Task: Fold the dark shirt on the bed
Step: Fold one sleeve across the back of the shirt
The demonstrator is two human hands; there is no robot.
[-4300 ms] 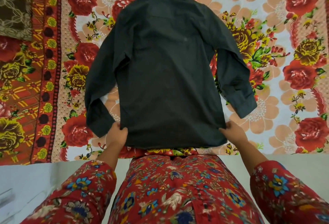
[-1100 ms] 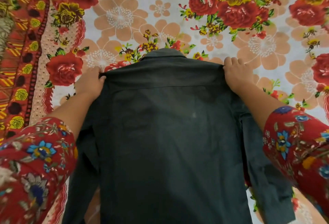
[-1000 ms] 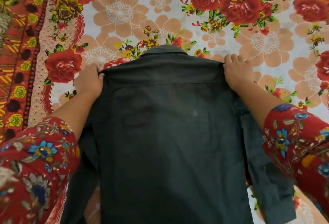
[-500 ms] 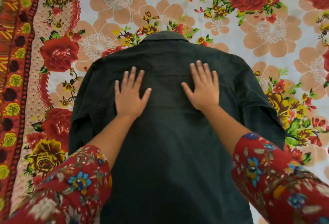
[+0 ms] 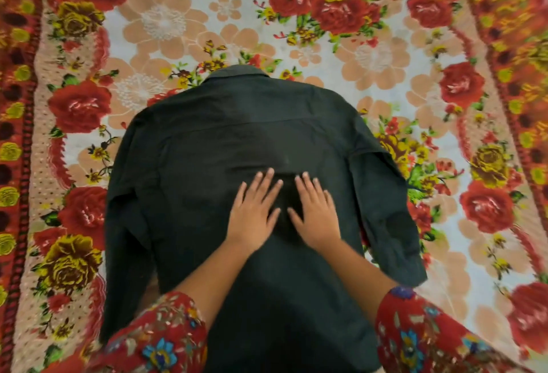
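The dark shirt (image 5: 207,147) lies back side up on the bed, collar at the far end, its long sleeves hanging down along both sides. My left hand (image 5: 253,212) presses flat on the middle of the shirt's back with fingers spread. Right beside it, my right hand (image 5: 315,214) also lies flat on the cloth, fingers straight. The two hands nearly touch at the thumbs. The shirt's hem is hidden below my red flowered sleeves.
A flowered bedspread (image 5: 166,25) with red and yellow roses covers the whole bed around the shirt. A red patterned border (image 5: 14,135) runs down the left side and another down the right (image 5: 522,46).
Both hands let go of the shirt's shoulders, laid flat on the upper back, then slid down toward me and closer together. The sleeves now lie spread at the sides.
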